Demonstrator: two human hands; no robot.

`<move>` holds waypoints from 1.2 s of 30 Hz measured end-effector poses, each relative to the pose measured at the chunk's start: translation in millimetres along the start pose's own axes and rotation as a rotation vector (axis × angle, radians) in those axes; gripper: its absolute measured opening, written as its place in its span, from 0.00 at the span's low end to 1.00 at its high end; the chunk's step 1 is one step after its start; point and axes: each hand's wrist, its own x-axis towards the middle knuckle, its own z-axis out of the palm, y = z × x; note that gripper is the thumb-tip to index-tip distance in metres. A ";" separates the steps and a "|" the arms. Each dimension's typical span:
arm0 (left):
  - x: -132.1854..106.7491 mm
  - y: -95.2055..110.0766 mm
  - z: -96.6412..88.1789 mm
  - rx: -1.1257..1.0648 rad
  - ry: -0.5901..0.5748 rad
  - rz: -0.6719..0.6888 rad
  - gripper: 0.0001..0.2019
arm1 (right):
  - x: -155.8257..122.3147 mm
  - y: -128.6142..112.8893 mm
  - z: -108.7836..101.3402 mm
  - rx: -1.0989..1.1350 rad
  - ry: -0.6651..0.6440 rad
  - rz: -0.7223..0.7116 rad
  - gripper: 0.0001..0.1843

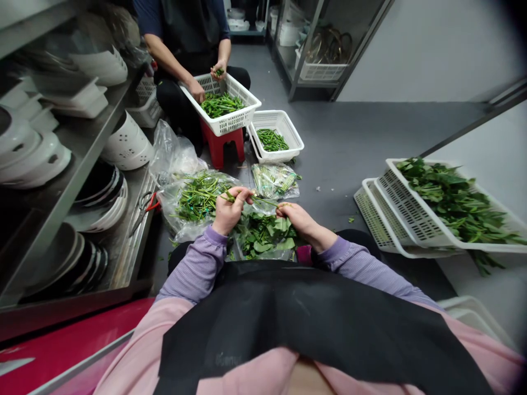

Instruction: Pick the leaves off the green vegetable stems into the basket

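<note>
My left hand (229, 208) is closed round one end of a thin green vegetable stem (263, 201). My right hand (297, 218) pinches the other end, so the stem stretches between the two hands. Right below them lies a clear plastic bag of picked green leaves (259, 238). To the left, another clear bag holds bundled green stems (198, 196). A third small bag of stems (274, 180) lies just beyond my hands on the grey floor.
Another person sits opposite with both hands over a white basket of cut stems (224, 104) on a red stool (220, 145); a second white basket (275, 137) stands beside it. Stacked white baskets with leafy greens (444, 203) are at right. A steel shelf with dishes (69, 164) and scissors (145, 206) runs along the left.
</note>
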 end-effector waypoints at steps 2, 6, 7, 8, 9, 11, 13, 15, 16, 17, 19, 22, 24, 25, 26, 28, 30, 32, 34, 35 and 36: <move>11.8 -6.5 -13.2 -0.051 0.183 -0.054 0.12 | -4.0 0.1 -2.6 0.040 0.033 -0.029 0.10; 49.1 -27.4 -60.8 0.006 0.633 -0.183 0.12 | -17.1 6.8 -13.0 -0.043 0.052 -0.117 0.12; 56.2 -32.3 -71.6 0.074 0.667 -0.237 0.12 | -19.5 9.7 -15.2 -0.018 0.042 -0.106 0.14; 61.2 -36.4 -80.1 0.139 0.680 -0.293 0.12 | -21.1 12.7 -16.7 0.031 0.033 -0.083 0.15; 64.1 -39.5 -86.1 0.183 0.675 -0.353 0.12 | -21.9 15.1 -17.6 0.092 0.021 -0.054 0.16; 64.4 -41.7 -90.6 0.185 0.637 -0.443 0.12 | -21.7 16.8 -18.0 0.208 0.010 -0.008 0.18; 60.1 -38.7 -87.5 0.062 0.552 -0.492 0.12 | -20.0 12.8 -18.4 0.278 0.001 0.010 0.18; 53.7 -31.8 -79.5 -0.130 0.380 -0.530 0.15 | -17.3 3.1 -19.5 0.288 -0.012 0.010 0.17; 50.2 -27.6 -74.1 -0.228 0.263 -0.543 0.16 | -15.6 -3.3 -20.0 0.271 -0.016 0.007 0.17; 46.4 -23.5 -67.8 -0.319 0.127 -0.552 0.18 | -13.5 -10.3 -19.7 0.241 -0.017 0.004 0.17; 38.2 -16.5 -52.6 -0.460 -0.152 -0.561 0.20 | -7.9 -23.9 -15.1 0.146 -0.008 -0.010 0.16; 24.4 -11.6 -25.8 -0.583 -0.432 -0.566 0.21 | 3.4 -36.8 4.1 -0.036 -0.032 -0.064 0.15; 15.5 -12.3 -9.1 -0.620 -0.499 -0.555 0.22 | 11.3 -37.1 20.7 -0.125 -0.039 -0.132 0.15; 11.8 -13.4 -2.2 -0.628 -0.515 -0.547 0.22 | 14.6 -35.0 27.8 -0.153 -0.027 -0.173 0.15; 8.8 -14.9 3.4 -0.633 -0.525 -0.540 0.22 | 17.3 -31.8 33.3 -0.170 -0.005 -0.212 0.14; 5.3 -18.0 10.1 -0.631 -0.530 -0.533 0.22 | 20.4 -23.8 38.1 -0.166 0.043 -0.244 0.12; 4.5 -20.5 11.5 -0.611 -0.516 -0.527 0.22 | 20.5 -16.7 35.3 -0.106 0.059 -0.175 0.13; 4.9 -21.4 10.0 -0.552 -0.500 -0.522 0.21 | 19.1 -12.4 28.8 -0.001 0.026 -0.052 0.15; 4.8 -20.8 8.3 -0.455 -0.484 -0.509 0.21 | 17.6 -10.8 22.6 0.092 -0.033 0.036 0.17; 4.4 -20.0 7.9 -0.400 -0.471 -0.495 0.21 | 17.1 -10.6 20.1 0.116 -0.057 0.058 0.17; 3.8 -19.2 7.9 -0.348 -0.457 -0.478 0.20 | 16.7 -10.7 18.1 0.123 -0.074 0.072 0.17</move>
